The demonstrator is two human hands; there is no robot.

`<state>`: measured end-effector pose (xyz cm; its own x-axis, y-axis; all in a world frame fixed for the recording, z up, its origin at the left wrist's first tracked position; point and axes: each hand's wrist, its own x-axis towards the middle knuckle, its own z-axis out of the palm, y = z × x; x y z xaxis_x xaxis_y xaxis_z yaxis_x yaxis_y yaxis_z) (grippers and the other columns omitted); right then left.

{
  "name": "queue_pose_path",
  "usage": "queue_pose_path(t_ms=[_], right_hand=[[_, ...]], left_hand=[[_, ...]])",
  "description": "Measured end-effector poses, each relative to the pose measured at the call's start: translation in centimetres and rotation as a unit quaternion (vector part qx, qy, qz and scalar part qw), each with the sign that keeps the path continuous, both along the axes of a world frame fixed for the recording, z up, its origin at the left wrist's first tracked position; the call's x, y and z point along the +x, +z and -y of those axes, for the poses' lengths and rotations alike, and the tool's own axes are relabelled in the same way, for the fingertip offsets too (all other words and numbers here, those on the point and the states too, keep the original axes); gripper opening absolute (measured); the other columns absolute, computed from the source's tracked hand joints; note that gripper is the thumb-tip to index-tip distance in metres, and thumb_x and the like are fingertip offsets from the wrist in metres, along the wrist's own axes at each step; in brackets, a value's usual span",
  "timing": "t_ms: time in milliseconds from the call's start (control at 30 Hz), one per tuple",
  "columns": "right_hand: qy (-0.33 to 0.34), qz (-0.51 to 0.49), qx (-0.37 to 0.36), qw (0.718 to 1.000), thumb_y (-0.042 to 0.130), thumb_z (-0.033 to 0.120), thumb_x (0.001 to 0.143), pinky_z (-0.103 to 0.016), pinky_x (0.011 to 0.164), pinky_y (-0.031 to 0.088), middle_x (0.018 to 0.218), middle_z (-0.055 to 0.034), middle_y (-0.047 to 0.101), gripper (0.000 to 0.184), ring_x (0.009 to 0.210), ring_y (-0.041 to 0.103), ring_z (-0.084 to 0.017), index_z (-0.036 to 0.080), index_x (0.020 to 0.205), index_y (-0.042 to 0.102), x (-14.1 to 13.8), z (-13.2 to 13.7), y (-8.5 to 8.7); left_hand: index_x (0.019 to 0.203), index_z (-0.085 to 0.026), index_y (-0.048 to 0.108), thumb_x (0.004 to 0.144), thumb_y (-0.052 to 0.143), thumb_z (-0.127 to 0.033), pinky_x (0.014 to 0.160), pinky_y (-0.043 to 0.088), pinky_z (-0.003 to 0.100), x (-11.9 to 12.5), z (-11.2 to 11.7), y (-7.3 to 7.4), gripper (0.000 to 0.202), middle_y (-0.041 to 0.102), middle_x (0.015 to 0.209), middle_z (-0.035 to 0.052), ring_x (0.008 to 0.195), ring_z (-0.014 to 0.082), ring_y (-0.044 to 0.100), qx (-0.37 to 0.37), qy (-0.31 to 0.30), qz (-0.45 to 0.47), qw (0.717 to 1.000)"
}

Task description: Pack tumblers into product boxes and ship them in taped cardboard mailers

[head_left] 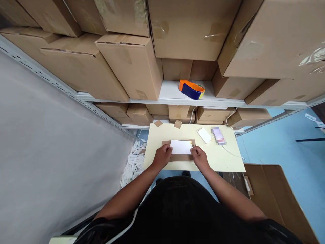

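Note:
A small white box (180, 147) lies on a flat brown cardboard piece (180, 157) in the middle of a pale yellow table (223, 159). My left hand (162, 155) pinches the left end of the white box, fingers closed on it. My right hand (199, 156) grips the right end the same way. Both hands rest partly on the cardboard.
A white card (204, 135) and a blurred phone (218, 135) with a white cable lie at the table's far right. Two small cardboard scraps (177, 124) sit at its far edge. Shelves of cardboard boxes (132, 67) rise behind, with an orange-and-blue tape dispenser (191, 89). An open carton (274, 193) stands at right; white scraps (133, 162) litter the floor left.

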<state>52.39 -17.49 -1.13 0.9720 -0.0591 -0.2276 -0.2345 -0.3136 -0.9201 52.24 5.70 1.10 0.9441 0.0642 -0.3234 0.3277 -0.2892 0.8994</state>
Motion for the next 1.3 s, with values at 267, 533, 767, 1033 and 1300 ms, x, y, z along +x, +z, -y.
queue_pose_path(t_ms=[267,533,767,1033,1300], right_hand=[[0.072,0.118,-0.32,0.937,0.048,0.031,0.094,-0.035,0.078,0.038,0.087,-0.0091,0.063,0.029,0.088,0.054,-0.024,0.02,0.075,0.066,0.8,-0.5,-3.4],[0.095,0.124,-0.465,0.871,0.056,0.032,0.092,-0.041,0.08,0.035,0.099,-0.0147,0.062,0.022,0.094,0.051,-0.031,0.016,0.097,0.069,0.8,-1.1,-3.7],[0.207,0.23,-0.433,0.847,0.047,0.027,0.099,-0.047,0.106,0.029,0.14,-0.0143,0.059,0.04,0.128,0.044,-0.033,0.02,0.136,0.062,0.3,-0.3,-3.3],[0.216,0.213,-0.428,0.852,0.049,0.024,0.097,-0.047,0.109,0.029,0.139,-0.0125,0.061,0.042,0.13,0.046,-0.031,0.022,0.137,0.065,0.6,-0.4,-3.9],[0.251,0.239,-0.352,0.87,0.051,0.025,0.096,-0.049,0.11,0.039,0.147,-0.0147,0.056,0.045,0.135,0.047,-0.032,0.019,0.139,0.062,1.2,2.6,-4.2]], left_hand=[[0.092,-0.019,0.072,0.1,0.044,-0.037,0.079,0.048,0.036,1.6,0.4,-1.6,0.033,0.075,0.091,0.0122,0.089,0.0284,0.071,0.386,-0.143,0.003,0.911],[0.107,-0.014,0.072,0.102,0.041,-0.039,0.083,0.05,0.041,2.0,0.3,-2.7,0.04,0.075,0.099,0.0172,0.094,0.0314,0.071,0.448,-0.208,-0.025,0.869],[0.13,-0.017,0.065,0.097,0.049,-0.02,0.116,0.036,0.051,0.8,-0.3,-3.3,0.037,0.059,0.144,0.017,0.142,0.0335,0.046,0.408,-0.264,0.223,0.845],[0.142,-0.026,0.061,0.096,0.046,-0.017,0.128,0.017,0.056,-0.6,-0.4,-6.1,0.049,0.049,0.158,0.0059,0.154,0.0296,0.031,0.365,-0.26,0.213,0.868],[0.143,-0.023,0.059,0.095,0.048,-0.019,0.129,0.017,0.053,-1.1,-0.2,-4.7,0.05,0.045,0.161,0.0076,0.155,0.0288,0.028,0.378,-0.259,0.189,0.869]])
